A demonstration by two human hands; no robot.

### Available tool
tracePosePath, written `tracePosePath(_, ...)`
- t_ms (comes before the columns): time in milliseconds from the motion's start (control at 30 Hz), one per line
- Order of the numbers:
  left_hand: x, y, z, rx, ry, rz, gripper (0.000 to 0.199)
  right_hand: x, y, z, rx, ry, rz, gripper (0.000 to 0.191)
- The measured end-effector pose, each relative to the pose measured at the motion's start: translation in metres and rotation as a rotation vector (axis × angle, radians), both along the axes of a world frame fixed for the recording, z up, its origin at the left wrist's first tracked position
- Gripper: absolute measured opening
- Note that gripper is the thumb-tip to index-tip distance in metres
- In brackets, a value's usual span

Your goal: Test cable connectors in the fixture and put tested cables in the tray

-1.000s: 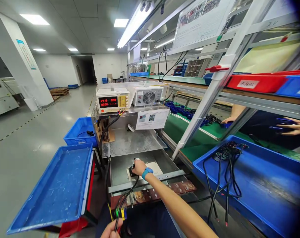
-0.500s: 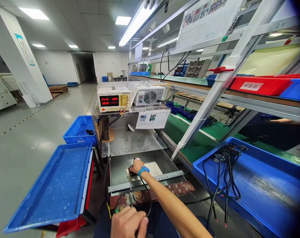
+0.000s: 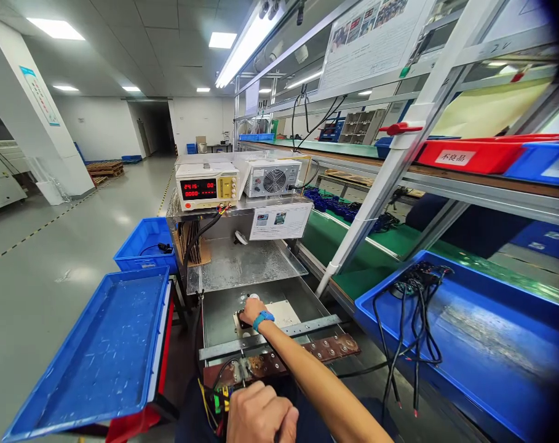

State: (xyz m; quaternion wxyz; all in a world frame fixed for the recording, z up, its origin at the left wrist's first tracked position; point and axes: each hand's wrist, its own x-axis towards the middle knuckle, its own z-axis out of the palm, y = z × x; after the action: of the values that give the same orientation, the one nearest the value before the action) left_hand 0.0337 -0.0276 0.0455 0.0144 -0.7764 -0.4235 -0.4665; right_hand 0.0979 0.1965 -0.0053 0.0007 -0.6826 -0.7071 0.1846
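Head: two hands (image 3: 261,413) (image 3: 253,312), one white plate (image 3: 285,312)

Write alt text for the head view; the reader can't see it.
A person's right hand, with a blue band on the wrist, reaches to a white plate; the curled left hand is beside green and yellow connectors. Beyond stands a box showing red digits; a blue tray is at left, another tray at right holds black cables.

The left hand (image 3: 261,413) and right hand (image 3: 253,309) are bare, as is the right forearm (image 3: 307,372). A bright blue wristband (image 3: 263,318) with a chunkier middle is worn beside the right hand. The clothing (image 3: 190,406) lower down is dark navy.
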Motion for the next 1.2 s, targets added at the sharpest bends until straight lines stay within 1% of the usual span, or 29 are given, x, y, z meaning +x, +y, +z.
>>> tracePosePath(133, 0.003, 0.002, -0.002, 0.026, 0.001, -0.009, 0.037, -0.002, -0.002, 0.004, -0.036, 0.008, 0.017, 0.041)
tracePosePath(233, 0.002, 0.002, -0.001, 0.021, 0.01, -0.004, 0.038, 0.001, -0.004, 0.014, -0.052, 0.025, 0.038, 0.04)
tracePosePath(300, -0.001, 0.0, 0.003, 0.0, 0.03, -0.009, 0.035, 0.007, -0.008, 0.023, -0.044, 0.044, 0.056, 0.045)
tracePosePath(367, -0.003, -0.001, 0.007, -0.018, 0.081, -0.042, 0.03, 0.012, -0.017, 0.033, -0.02, 0.068, 0.077, 0.05)
tracePosePath(400, -0.003, -0.001, 0.007, -0.024, 0.118, -0.064, 0.027, 0.014, -0.024, 0.037, -0.012, 0.085, 0.094, 0.049)
tracePosePath(467, 0.001, 0.001, 0.004, -0.02, 0.204, -0.121, 0.024, 0.018, -0.046, 0.045, -0.039, 0.147, 0.17, 0.046)
tracePosePath(500, 0.005, 0.003, 0.0, -0.01, 0.243, -0.146, 0.024, 0.019, -0.061, 0.049, -0.116, 0.244, 0.232, 0.049)
tracePosePath(533, 0.01, 0.005, -0.006, 0.011, 0.273, -0.179, 0.025, 0.021, -0.076, 0.052, -0.246, 0.391, 0.304, 0.054)
tracePosePath(567, 0.016, 0.007, -0.013, 0.045, 0.288, -0.224, 0.026, 0.022, -0.093, 0.054, -0.407, 0.573, 0.366, 0.058)
tracePosePath(600, 0.022, 0.009, -0.021, 0.089, 0.285, -0.276, 0.027, 0.024, -0.108, 0.056, -0.565, 0.764, 0.404, 0.06)
tracePosePath(633, 0.026, 0.01, -0.027, 0.144, 0.262, -0.337, 0.029, 0.026, -0.123, 0.058, -0.682, 0.939, 0.412, 0.061)
tracePosePath(667, 0.029, 0.009, -0.033, 0.195, 0.222, -0.404, 0.032, 0.028, -0.135, 0.059, -0.739, 1.075, 0.393, 0.061)
tracePosePath(700, 0.03, 0.007, -0.036, 0.228, 0.162, -0.463, 0.037, 0.031, -0.144, 0.061, -0.734, 1.159, 0.357, 0.059)
tracePosePath(733, 0.028, 0.004, -0.037, 0.236, 0.078, -0.492, 0.041, 0.034, -0.152, 0.062, -0.691, 1.218, 0.319, 0.058)
tracePosePath(767, 0.023, -0.001, -0.036, 0.212, -0.03, -0.476, 0.045, 0.038, -0.157, 0.063, -0.644, 1.268, 0.281, 0.056)
tracePosePath(800, 0.016, -0.005, -0.033, 0.148, -0.157, -0.414, 0.046, 0.042, -0.161, 0.063, -0.614, 1.314, 0.251, 0.056)
tracePosePath(833, 0.007, -0.009, -0.029, 0.04, -0.301, -0.31, 0.045, 0.045, -0.164, 0.064, -0.601, 1.354, 0.223, 0.055)
tracePosePath(900, -0.015, -0.012, -0.018, -0.272, -0.592, -0.05, 0.036, 0.05, -0.17, 0.063, -0.592, 1.409, 0.184, 0.053)
tracePosePath(933, -0.025, -0.012, -0.013, -0.45, -0.71, 0.045, 0.029, 0.051, -0.173, 0.062, -0.59, 1.427, 0.174, 0.052)
tracePosePath(967, -0.034, -0.009, -0.008, -0.625, -0.799, 0.095, 0.027, 0.051, -0.176, 0.061, -0.588, 1.437, 0.171, 0.051)
tracePosePath(1000, -0.042, -0.006, -0.004, -0.773, -0.86, 0.094, 0.032, 0.05, -0.179, 0.06, -0.581, 1.438, 0.179, 0.05)
tracePosePath(1067, -0.054, 0.001, 0.002, -0.967, -0.893, -0.004, 0.045, 0.048, -0.186, 0.058, -0.56, 1.418, 0.208, 0.051)
tracePosePath(1133, -0.062, 0.006, 0.005, -1.068, -0.857, -0.099, 0.049, 0.047, -0.191, 0.059, -0.523, 1.361, 0.251, 0.052)
tracePosePath(1200, -0.07, 0.007, 0.008, -1.133, -0.814, -0.143, 0.05, 0.047, -0.196, 0.061, -0.454, 1.297, 0.27, 0.047)
